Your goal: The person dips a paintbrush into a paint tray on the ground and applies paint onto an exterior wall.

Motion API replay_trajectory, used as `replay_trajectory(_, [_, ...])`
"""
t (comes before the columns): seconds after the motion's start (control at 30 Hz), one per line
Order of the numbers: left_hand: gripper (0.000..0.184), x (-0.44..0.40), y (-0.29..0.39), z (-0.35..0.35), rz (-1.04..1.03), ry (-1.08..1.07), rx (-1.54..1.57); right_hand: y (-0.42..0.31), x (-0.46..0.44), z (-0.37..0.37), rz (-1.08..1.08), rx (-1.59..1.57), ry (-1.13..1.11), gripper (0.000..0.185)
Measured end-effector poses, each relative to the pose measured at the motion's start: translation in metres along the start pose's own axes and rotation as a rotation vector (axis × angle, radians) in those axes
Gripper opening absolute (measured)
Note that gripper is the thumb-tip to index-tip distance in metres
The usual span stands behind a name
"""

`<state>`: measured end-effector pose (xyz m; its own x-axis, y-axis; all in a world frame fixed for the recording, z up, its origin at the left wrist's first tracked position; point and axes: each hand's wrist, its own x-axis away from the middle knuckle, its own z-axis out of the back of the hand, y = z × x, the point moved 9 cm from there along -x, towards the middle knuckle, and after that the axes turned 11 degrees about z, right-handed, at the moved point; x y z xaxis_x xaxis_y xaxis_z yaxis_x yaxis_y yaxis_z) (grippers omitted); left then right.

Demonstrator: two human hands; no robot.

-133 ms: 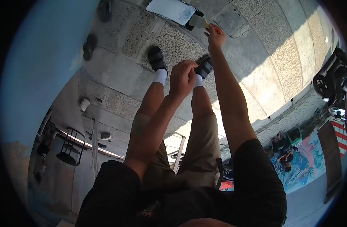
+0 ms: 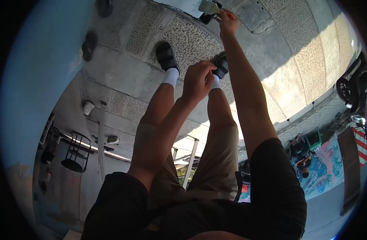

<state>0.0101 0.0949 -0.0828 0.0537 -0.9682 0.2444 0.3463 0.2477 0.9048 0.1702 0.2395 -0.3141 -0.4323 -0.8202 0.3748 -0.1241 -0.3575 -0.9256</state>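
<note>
Near the top of the view, my right hand [image 2: 229,22] is wrapped round the handle of a wide paint brush [image 2: 209,7]. The brush lies over the end of a black paint tray [image 2: 206,17] that holds pale blue-white paint. My left hand [image 2: 198,80] hangs in front of my knees, above the shoe [image 2: 221,65] on the right, with its fingers curled together. Whatever those fingers may hold is too small to make out.
A painted blue wall [image 2: 39,72] runs down the left side. Metal ladder legs [image 2: 101,148] and a black stool [image 2: 76,154] stand lower left. At right are a parked motorbike [image 2: 349,88], a seated person [image 2: 302,166] and a colourful mural [image 2: 325,168].
The tray and pavement have shifted up in view. My right hand has moved up slightly, and the brush now overlaps the tray's end more. My left hand has shifted slightly right.
</note>
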Motion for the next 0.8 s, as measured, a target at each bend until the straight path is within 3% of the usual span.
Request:
replay_trajectory(0.07, [0.024,0.009,-0.014,-0.003,0.053,-0.131,-0.034,0.019,0.016,-0.019,0.024,-0.045,-0.038,0.014])
replay_trajectory(0.13, [0.023,0.005,-0.023,-0.004,0.067,-0.134,-0.053,0.091,-0.005,-0.021,-0.011,-0.044,-0.052,0.015])
replay_trajectory(0.23, [0.018,0.001,-0.031,-0.002,0.106,-0.135,-0.065,0.125,-0.005,-0.029,-0.078,-0.004,-0.04,0.014])
replay_trajectory(0.3, [0.018,0.0,-0.035,-0.002,0.143,-0.154,-0.056,0.123,0.01,-0.03,-0.117,0.033,-0.01,0.012])
replay_trajectory(0.37, [0.017,-0.002,-0.032,-0.004,0.15,-0.169,-0.025,0.1,0.018,-0.031,0.08,0.112,-0.049,0.013])
replay_trajectory(0.47, [0.016,-0.004,-0.029,-0.004,0.152,-0.169,0.01,0.093,0.019,-0.021,0.119,0.147,-0.041,0.014])
replay_trajectory(0.6, [0.017,-0.005,-0.033,-0.002,0.178,-0.164,0.015,0.074,0.027,-0.023,0.098,-0.007,0.004,0.015])
replay_trajectory(0.8, [0.016,-0.009,-0.032,0.002,0.173,-0.139,0.014,0.082,0.035,-0.025,0.053,0.198,-0.117,0.02])
